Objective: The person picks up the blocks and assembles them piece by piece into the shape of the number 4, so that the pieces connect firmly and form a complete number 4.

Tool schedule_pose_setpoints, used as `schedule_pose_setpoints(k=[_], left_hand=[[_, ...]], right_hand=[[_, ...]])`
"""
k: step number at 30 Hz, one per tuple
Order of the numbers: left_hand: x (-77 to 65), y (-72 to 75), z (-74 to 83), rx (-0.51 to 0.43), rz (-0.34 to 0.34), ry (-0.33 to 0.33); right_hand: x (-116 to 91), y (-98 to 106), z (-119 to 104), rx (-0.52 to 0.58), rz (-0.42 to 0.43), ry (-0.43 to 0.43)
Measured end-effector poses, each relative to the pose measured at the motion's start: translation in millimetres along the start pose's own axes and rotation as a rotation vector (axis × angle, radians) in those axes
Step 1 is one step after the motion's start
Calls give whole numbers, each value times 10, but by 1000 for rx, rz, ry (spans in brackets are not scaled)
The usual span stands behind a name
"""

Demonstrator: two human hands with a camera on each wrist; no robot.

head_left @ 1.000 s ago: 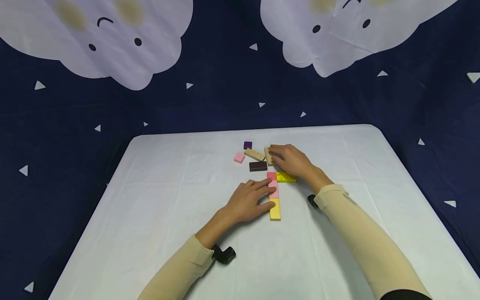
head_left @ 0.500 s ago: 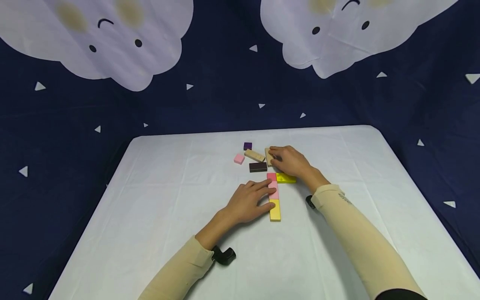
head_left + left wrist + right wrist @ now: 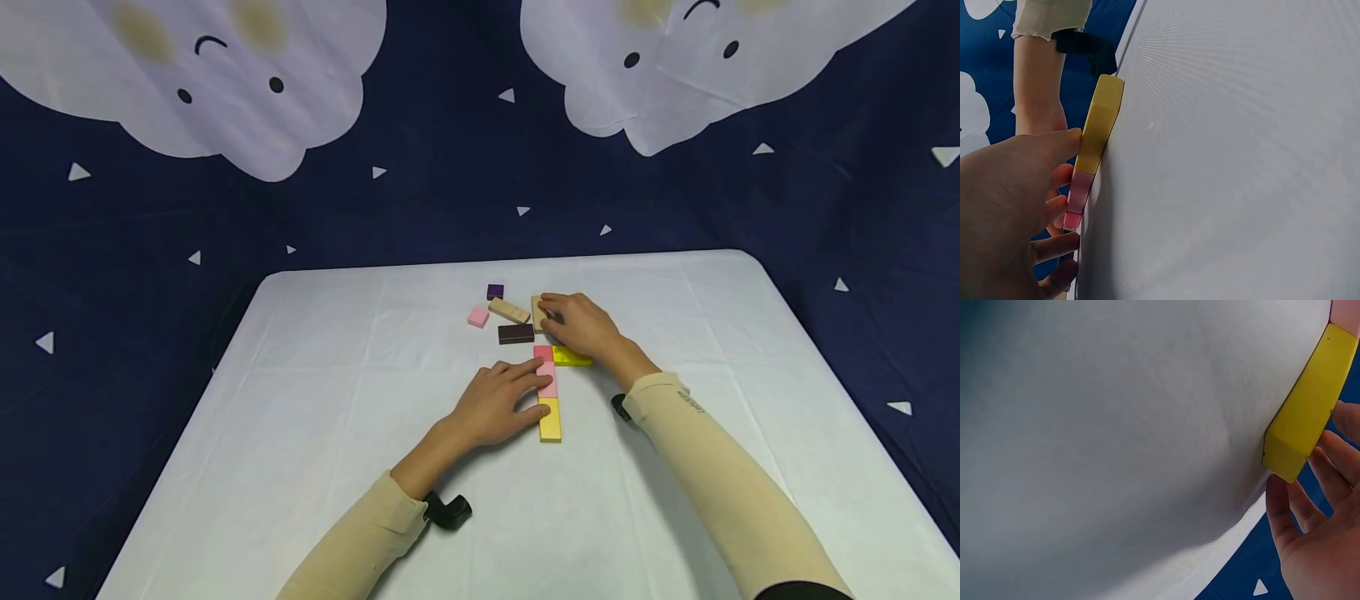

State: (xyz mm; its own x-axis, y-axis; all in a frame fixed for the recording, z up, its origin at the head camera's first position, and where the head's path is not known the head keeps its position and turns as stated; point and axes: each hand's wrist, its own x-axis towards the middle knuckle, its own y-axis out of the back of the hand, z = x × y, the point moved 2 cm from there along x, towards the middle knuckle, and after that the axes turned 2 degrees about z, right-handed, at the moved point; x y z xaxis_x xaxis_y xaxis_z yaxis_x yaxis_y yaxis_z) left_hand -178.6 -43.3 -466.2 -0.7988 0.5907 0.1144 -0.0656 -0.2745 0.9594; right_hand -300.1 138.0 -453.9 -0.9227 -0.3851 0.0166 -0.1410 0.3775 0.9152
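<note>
A straight row of wooden blocks lies on the table: a dark pink block (image 3: 543, 352), a light pink block (image 3: 547, 390) and a pale yellow block (image 3: 551, 423). My left hand (image 3: 495, 404) rests against the row's left side, fingers fairly straight over the pink blocks and thumb touching the yellow one. A bright yellow block (image 3: 572, 357) extends right from the row's far end. Beyond it, my right hand (image 3: 587, 323) holds a tan block (image 3: 537, 312) at its right side with bent fingers and thumb. The right wrist view hides that block behind the bright yellow block (image 3: 1310, 400).
Left of the held block lie a dark brown block (image 3: 516, 334), another tan block (image 3: 509, 311), a small pink block (image 3: 477, 317) and a small purple block (image 3: 496, 292). The white-covered table (image 3: 337, 375) ends near a dark blue cloud-patterned cloth (image 3: 450, 217).
The tan block at my right hand has shifted slightly right and turned a little straighter. My right forearm has drawn slightly left. My left hand and its row have stayed put.
</note>
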Motion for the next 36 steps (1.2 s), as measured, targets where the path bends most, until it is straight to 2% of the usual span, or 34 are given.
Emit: schedule_pose_setpoints(k=[8,20,36], left_hand=[[13,0,6,-9,16,-7],[4,15,7,6,-8,7],[7,18,14,11,-4,5]], right_hand=[[-41,3,-13,-17,-9,34],[-147,-14,-116,-36,7,63],[-246,-17,-159,-63,4,64]])
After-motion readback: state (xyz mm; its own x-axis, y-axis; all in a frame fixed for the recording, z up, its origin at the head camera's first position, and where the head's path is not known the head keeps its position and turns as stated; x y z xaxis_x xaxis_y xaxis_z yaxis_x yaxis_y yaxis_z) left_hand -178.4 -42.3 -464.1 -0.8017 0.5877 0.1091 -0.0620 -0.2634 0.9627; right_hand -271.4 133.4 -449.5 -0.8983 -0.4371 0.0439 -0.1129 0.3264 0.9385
